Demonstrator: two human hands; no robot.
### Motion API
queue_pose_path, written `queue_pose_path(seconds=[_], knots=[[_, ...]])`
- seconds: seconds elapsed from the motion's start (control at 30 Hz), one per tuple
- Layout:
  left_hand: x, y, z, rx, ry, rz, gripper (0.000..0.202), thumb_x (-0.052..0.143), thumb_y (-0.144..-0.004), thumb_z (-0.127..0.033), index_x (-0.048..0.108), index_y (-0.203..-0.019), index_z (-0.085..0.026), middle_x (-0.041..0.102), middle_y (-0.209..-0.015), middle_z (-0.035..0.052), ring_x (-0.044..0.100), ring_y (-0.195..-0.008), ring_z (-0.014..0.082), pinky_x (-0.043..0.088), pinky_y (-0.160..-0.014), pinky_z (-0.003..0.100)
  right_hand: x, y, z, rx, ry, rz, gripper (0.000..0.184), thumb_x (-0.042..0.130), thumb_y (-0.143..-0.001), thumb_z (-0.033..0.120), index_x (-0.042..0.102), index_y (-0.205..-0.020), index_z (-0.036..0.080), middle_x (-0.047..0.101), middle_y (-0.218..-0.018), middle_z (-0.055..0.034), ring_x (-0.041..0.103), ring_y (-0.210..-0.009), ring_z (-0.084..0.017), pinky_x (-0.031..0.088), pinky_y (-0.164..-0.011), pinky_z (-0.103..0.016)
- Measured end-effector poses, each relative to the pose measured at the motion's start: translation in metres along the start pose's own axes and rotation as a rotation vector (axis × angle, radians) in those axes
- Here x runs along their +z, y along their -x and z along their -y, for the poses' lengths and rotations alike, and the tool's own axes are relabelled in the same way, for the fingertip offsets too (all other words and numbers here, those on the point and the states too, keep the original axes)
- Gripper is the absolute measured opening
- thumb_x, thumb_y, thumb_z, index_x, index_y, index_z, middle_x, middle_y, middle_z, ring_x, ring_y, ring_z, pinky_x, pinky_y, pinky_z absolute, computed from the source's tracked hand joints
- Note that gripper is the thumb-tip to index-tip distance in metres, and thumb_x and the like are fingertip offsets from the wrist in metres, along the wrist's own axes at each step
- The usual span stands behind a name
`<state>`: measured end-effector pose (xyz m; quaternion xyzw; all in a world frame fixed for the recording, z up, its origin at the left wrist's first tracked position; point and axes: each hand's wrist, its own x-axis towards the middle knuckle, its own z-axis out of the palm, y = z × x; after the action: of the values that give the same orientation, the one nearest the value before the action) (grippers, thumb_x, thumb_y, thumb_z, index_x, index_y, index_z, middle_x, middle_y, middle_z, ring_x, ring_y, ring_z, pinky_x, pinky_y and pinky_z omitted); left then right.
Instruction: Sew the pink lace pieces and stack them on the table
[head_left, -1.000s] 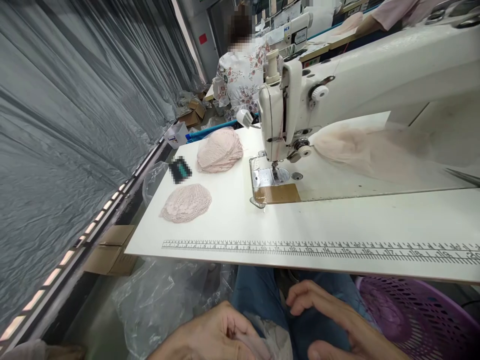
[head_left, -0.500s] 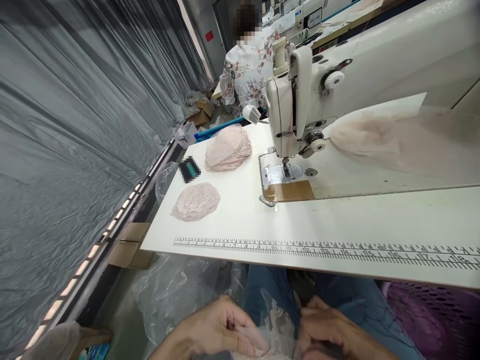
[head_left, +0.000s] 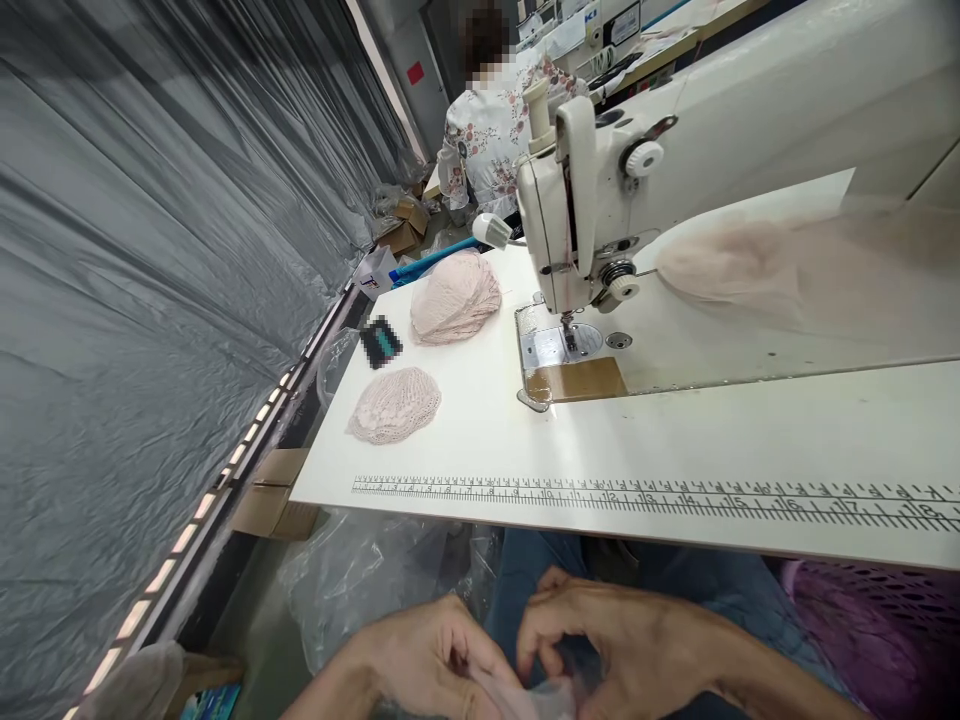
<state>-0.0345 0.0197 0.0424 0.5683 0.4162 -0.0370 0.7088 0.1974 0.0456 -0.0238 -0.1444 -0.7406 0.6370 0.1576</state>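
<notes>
Both hands are low in my lap, below the table's front edge. My left hand [head_left: 427, 655] is curled, its fingers pinching a thin, pale, see-through piece of fabric [head_left: 536, 698] at the bottom of the view. My right hand [head_left: 622, 640] is curled too, fingertips bent down onto the same piece. On the white table [head_left: 675, 440] lie a single pink lace piece [head_left: 394, 404] and, farther back, a stack of pink lace pieces [head_left: 454, 296]. A white sewing machine [head_left: 592, 190] stands behind them.
A ruler strip [head_left: 645, 495] runs along the table's front edge. A purple plastic basket [head_left: 877, 625] sits at my right, clear plastic bags [head_left: 360, 580] at my left. Grey plastic sheeting [head_left: 150, 250] hangs on the left. Cardboard boxes [head_left: 274, 495] lie on the floor. Another person [head_left: 487, 140] sits ahead.
My right hand has come in from the right and closed over the pale fabric beside my left hand. The fabric has sunk lower in view. The camera has shifted slightly.
</notes>
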Motion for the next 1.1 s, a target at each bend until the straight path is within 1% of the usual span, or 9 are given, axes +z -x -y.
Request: queue_pose_path(seconds=[0.07,0.13,0.27,0.4,0.57,0.67,0.8,0.9,1.1], knots=[[-0.001,0.003,-0.001,-0.026,0.047,-0.052,0.065,0.073,-0.068,-0.065,0.074,-0.104,-0.012,0.074,-0.092,0.0114,0.069,-0.074,0.0163,0.051,-0.067,0.016,0.000,0.005,-0.005,-0.009,-0.008,-0.052,0.052,0.072,-0.063,0.068,0.074,-0.078,0.018,0.062,-0.066,0.0003,0.057,-0.074,-0.020,0.041,-0.074,-0.033],[-0.002,0.003,-0.003,-0.037,0.089,-0.072,0.054,0.077,-0.070,-0.057,0.075,-0.103,-0.014,0.074,-0.093,0.0109,0.069,-0.076,0.0151,0.050,-0.068,0.015,-0.001,0.012,-0.006,-0.023,-0.032,-0.052,0.050,0.066,-0.073,0.067,0.075,-0.070,0.018,0.059,-0.061,0.0019,0.055,-0.064,-0.015,0.040,-0.075,-0.031],[0.002,-0.005,-0.007,-0.035,0.150,-0.065,0.045,0.078,-0.072,-0.051,0.076,-0.099,-0.015,0.075,-0.087,0.0092,0.064,-0.071,0.0109,0.046,-0.064,0.013,0.001,0.019,-0.004,0.012,-0.043,-0.063,0.051,0.069,-0.070,0.067,0.076,-0.073,0.017,0.058,-0.065,0.0017,0.054,-0.064,-0.014,0.038,-0.065,-0.026],[0.006,-0.012,-0.007,-0.045,0.209,-0.171,0.049,0.080,-0.066,-0.055,0.078,-0.094,-0.015,0.071,-0.072,0.0058,0.053,-0.060,0.0080,0.040,-0.057,0.014,0.001,0.021,-0.002,0.102,-0.058,-0.101,0.046,0.070,-0.070,0.064,0.076,-0.071,0.018,0.058,-0.068,0.0011,0.056,-0.068,-0.016,0.037,-0.063,-0.025],[0.010,-0.012,-0.005,-0.040,0.182,-0.206,0.058,0.080,-0.061,-0.062,0.078,-0.094,-0.014,0.065,-0.065,0.0041,0.043,-0.055,0.0067,0.032,-0.051,0.016,-0.001,0.025,0.005,0.189,-0.063,-0.133,0.025,0.074,-0.071,0.041,0.073,-0.077,0.017,0.062,-0.079,-0.0011,0.058,-0.079,-0.019,0.040,-0.068,-0.026],[0.012,-0.012,-0.005,-0.045,0.199,-0.203,0.063,0.079,-0.059,-0.064,0.077,-0.096,-0.014,0.067,-0.067,0.0051,0.046,-0.057,0.0077,0.037,-0.055,0.017,0.003,0.022,0.009,0.257,-0.040,-0.145,0.015,0.078,-0.066,0.030,0.069,-0.071,0.018,0.060,-0.073,0.0017,0.055,-0.075,-0.018,0.039,-0.065,-0.025],[0.012,-0.011,-0.001,-0.049,0.188,-0.205,0.064,0.079,-0.059,-0.065,0.077,-0.097,-0.014,0.069,-0.069,0.0053,0.047,-0.054,0.0071,0.039,-0.055,0.017,0.008,0.025,0.005,0.295,-0.062,-0.181,0.021,0.071,-0.074,0.038,0.069,-0.082,0.018,0.064,-0.090,-0.0030,0.058,-0.087,-0.021,0.043,-0.076,-0.030],[0.012,-0.011,0.005,-0.097,0.263,-0.149,0.069,0.087,-0.047,-0.059,0.076,-0.099,-0.016,0.073,-0.080,0.0058,0.058,-0.063,0.0102,0.048,-0.066,0.019,0.007,0.030,-0.002,0.283,-0.106,-0.158,0.025,0.071,-0.075,0.042,0.069,-0.083,0.019,0.062,-0.093,-0.0039,0.058,-0.093,-0.024,0.043,-0.082,-0.033],[0.016,-0.015,0.008,-0.116,0.195,-0.180,0.074,0.082,-0.045,-0.067,0.077,-0.097,-0.014,0.074,-0.085,0.0097,0.067,-0.070,0.0157,0.053,-0.073,0.024,0.005,0.027,-0.001,0.271,-0.158,-0.098,0.027,0.071,-0.073,0.044,0.067,-0.076,0.018,0.055,-0.077,0.0008,0.055,-0.073,-0.016,0.039,-0.063,-0.025]])
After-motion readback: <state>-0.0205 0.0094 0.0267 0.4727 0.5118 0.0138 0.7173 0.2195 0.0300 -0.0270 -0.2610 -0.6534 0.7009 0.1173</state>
